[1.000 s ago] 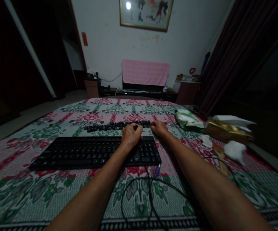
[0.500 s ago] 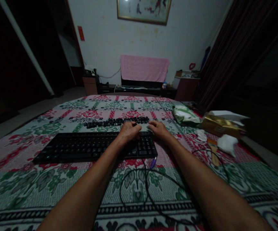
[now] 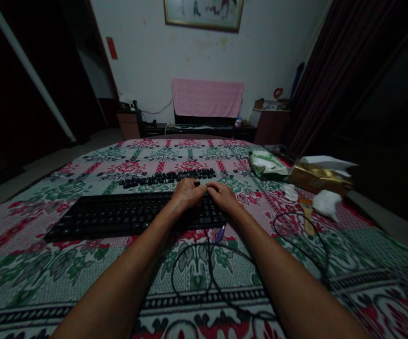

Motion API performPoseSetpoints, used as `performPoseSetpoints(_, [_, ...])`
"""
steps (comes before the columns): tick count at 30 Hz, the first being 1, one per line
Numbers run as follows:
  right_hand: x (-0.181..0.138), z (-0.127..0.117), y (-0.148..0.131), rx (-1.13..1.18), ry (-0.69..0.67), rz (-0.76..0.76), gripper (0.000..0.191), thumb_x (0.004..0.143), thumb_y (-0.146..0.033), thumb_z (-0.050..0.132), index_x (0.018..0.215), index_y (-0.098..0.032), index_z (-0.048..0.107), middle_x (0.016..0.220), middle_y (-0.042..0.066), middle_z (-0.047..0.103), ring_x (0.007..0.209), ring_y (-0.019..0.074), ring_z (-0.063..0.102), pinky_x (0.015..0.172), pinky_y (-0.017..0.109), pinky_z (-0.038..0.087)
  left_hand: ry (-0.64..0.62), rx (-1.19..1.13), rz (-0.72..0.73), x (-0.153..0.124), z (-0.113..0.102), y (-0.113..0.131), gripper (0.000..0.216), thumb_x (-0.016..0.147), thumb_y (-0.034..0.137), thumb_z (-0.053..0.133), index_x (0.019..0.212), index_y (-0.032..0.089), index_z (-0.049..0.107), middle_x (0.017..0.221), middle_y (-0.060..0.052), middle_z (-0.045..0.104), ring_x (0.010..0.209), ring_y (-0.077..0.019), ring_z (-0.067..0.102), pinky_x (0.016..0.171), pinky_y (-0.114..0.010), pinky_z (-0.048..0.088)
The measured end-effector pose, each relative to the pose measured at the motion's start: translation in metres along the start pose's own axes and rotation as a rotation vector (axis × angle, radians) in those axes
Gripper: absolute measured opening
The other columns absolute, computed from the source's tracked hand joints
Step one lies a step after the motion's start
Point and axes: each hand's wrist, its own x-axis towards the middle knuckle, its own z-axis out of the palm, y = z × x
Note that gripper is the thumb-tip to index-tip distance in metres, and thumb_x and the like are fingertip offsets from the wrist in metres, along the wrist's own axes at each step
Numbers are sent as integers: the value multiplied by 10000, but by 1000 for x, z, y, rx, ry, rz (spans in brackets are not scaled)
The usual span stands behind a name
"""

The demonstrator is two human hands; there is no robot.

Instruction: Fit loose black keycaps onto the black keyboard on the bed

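Observation:
A black keyboard (image 3: 119,214) lies flat on the patterned cloth, with loose black keycaps (image 3: 164,178) in a rough row behind it. My left hand (image 3: 188,194) rests over the keyboard's right part, its fingers closed around a small black piece that looks like a keycap (image 3: 197,183). Right beside it, my right hand (image 3: 224,197) is over the number pad, thumb and fingers drawn together near the left thumb. Whatever the right fingers may hold is hidden. The keyboard's black cable (image 3: 211,268) loops in front, with a purple plug (image 3: 220,234) near the keyboard edge.
On the right lie a wooden-handled brush (image 3: 308,219), crumpled white tissues (image 3: 327,205), a gold tissue box (image 3: 318,178) and a green-and-white packet (image 3: 267,165). Beyond the cloth, a pink towel (image 3: 208,97) covers a screen by the wall.
My right hand has moved left, from the keyboard's right edge to beside my left hand. My left hand keeps its place over the keyboard. The view has shifted slightly.

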Motion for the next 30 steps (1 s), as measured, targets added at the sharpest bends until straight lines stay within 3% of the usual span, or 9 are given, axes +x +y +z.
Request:
performPoseSetpoints(4, [-6,1,-10,-11,64,69,295,829,-210,414,1003,-208,652,1022,30,674,971,167,595,883,289,427,52,18,5,-4,0,6,375,710,328,499,966,105,657,467,-50,619,554,-199,638,538,-231,454])
performPoseSetpoints(13, [-9,2,-16,2,100,138,309,839,-198,390,1013,-214,645,987,18,686,963,167,602,859,278,430,60,145,58,-15,3,19,279,723,317,458,724,144,677,482,-74,616,609,-219,635,575,-247,449])
performPoseSetpoints(19, [-10,3,-15,8,99,116,314,832,-197,384,1011,-217,641,994,21,683,968,164,598,870,276,428,35,218,53,-19,1,28,304,714,327,455,741,136,689,555,-100,645,636,-220,633,593,-256,445])
performPoseSetpoints(30, [-10,4,-11,-27,106,78,322,840,-219,369,1011,-204,641,987,37,681,940,177,601,841,292,432,105,294,95,-21,0,27,311,721,303,430,754,132,688,677,-97,678,706,-197,628,637,-245,434])
